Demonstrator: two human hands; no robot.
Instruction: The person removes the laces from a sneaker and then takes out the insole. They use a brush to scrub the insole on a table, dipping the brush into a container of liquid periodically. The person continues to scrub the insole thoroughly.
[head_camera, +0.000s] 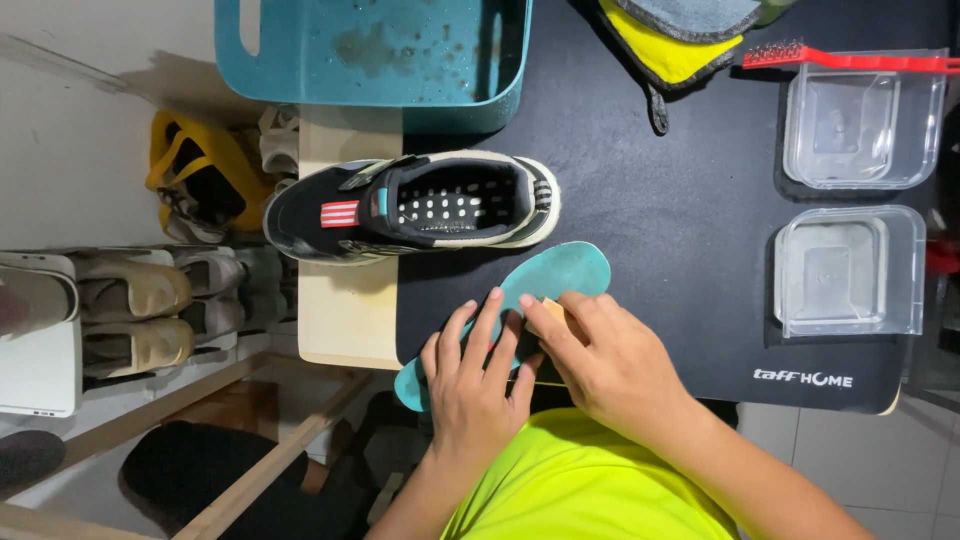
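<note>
left hand (475, 375) flat, open, pressing teal insole (565, 272) | right hand (600, 355) grips small tan block (549, 312), mostly hidden | insole middle covered, frame centre

A person's left hand (478, 375) presses flat on a teal insole (560, 272) lying on a black mat (680, 200) at lower centre of the frame, while the right hand (600, 355) grips a small tan block (551, 314) against the insole's surface. Just above the insole, a black sneaker (410, 207) with a red tongue patch lies across the mat's left edge, toe pointing left. A teal plastic tub (380, 50) sits at upper centre. Two clear plastic containers (850, 270) stand at right, one above the other, a red brush (840, 58) resting across the upper one. Yellow and grey cloths (680, 40) lie at the top. Shoes on a rack (130, 300) fill the left side.
</note>
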